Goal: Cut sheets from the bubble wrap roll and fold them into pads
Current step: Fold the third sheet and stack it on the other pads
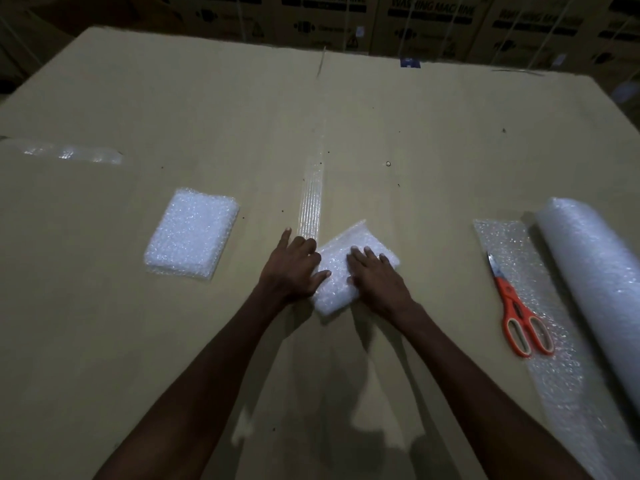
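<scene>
Pads: two. First pad (191, 234) lies flat on the table (381, 126), left of centre, well apart from the hands. Second pad (349, 268) lies at centre, turned at an angle, under both hands.
Left hand (294, 266): one. Rests at the second pad's left edge; thumb lies on the pad, fingers (286, 237) extended, mostly on the table. Nothing gripped.
Right hand (375, 277): one. Presses flat on top of the second pad, fingers straight and spread. Nothing gripped.
Roll (595, 282): one. Lies at the right side of the table, with one unrolled strip (512, 247) spread flat beside it.
Scissors (517, 313): one pair, orange handles, blades together, lying on the strip, touched by neither hand.
Boxes (426, 19): a row stands behind the table's far edge; number cannot be told.
</scene>
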`<action>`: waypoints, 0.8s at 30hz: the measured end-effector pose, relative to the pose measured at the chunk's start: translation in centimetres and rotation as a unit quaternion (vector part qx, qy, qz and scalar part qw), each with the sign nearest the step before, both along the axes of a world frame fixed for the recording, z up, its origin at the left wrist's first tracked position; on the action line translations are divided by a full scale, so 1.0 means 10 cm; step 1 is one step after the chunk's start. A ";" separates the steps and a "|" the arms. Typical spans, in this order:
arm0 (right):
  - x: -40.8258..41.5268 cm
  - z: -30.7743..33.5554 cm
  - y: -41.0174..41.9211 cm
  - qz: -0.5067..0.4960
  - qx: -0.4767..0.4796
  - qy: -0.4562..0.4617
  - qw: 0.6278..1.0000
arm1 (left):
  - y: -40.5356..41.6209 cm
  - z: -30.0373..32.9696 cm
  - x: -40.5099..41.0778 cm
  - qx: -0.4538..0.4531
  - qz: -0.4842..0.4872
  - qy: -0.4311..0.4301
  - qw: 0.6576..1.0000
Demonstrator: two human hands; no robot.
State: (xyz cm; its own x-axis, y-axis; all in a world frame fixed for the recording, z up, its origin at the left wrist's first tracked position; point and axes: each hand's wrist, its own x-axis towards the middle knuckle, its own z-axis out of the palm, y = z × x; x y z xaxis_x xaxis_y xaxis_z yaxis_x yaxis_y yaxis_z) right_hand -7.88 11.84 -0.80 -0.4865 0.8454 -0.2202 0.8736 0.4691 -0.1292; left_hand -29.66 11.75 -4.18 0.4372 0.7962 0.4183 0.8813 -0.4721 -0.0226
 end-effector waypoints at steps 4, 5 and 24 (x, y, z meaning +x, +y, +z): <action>0.19 0.17 0.16 0.139 -0.021 -0.045 0.989 | -0.05 0.02 0.17 -0.024 -0.068 -0.022 0.997; 0.22 0.19 0.16 0.149 -0.020 -0.051 0.987 | -0.07 -0.02 0.22 -0.048 -0.072 -0.030 0.996; 0.30 -0.05 -0.25 -0.207 0.138 0.129 0.960 | -0.73 -0.30 0.76 -0.129 0.162 -0.092 0.974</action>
